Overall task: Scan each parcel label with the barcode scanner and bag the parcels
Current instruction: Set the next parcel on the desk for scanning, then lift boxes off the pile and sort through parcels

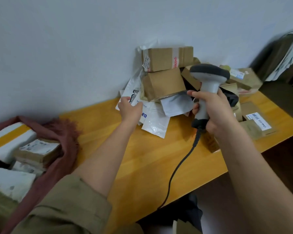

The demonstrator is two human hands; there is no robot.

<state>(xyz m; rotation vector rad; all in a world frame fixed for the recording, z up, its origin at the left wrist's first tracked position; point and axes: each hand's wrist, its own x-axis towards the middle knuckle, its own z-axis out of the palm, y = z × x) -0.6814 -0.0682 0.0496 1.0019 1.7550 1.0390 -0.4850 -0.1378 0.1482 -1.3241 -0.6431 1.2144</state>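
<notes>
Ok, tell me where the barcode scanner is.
Head view, right of centre: the right hand grips the barcode scanner above the wooden table, before the parcel pile.

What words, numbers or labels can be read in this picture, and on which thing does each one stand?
"eo": blue letters, partly hidden, on the white mailer bag beside the left hand.
Label on the flat brown parcel: digits too blurred to read surely.
Red print on the top box's tape: unreadable.
Label on the bagged parcel: too small.
</notes>
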